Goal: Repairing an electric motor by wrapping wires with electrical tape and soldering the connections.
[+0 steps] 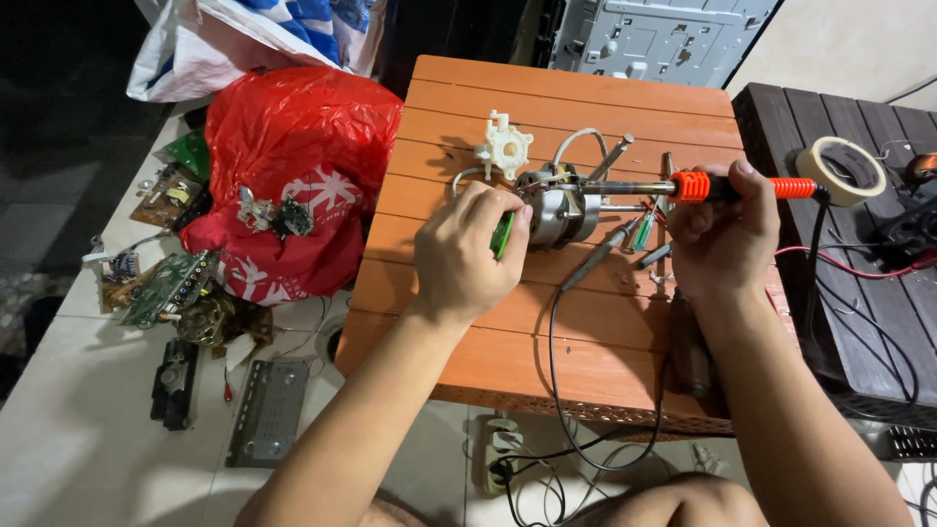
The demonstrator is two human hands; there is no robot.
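Head view, left hand (468,256) fingers pinched on green tool (503,234) at motor (559,210), right hand (720,234) fist-closed on soldering iron (683,186), frame centre.

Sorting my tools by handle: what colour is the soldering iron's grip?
Orange, with a black band where the right hand holds the soldering iron; clearest in the head view.

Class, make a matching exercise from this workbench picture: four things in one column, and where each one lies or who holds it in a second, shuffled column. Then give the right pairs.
Things
1. soldering iron
2. roll of tape
3. red plastic bag
4. white plastic part

Places
A. on the dark slatted table at the far right
B. on the orange table, just behind the motor
C. in the right hand
D. on the floor, left of the orange table

Pairs: 1-C, 2-A, 3-D, 4-B
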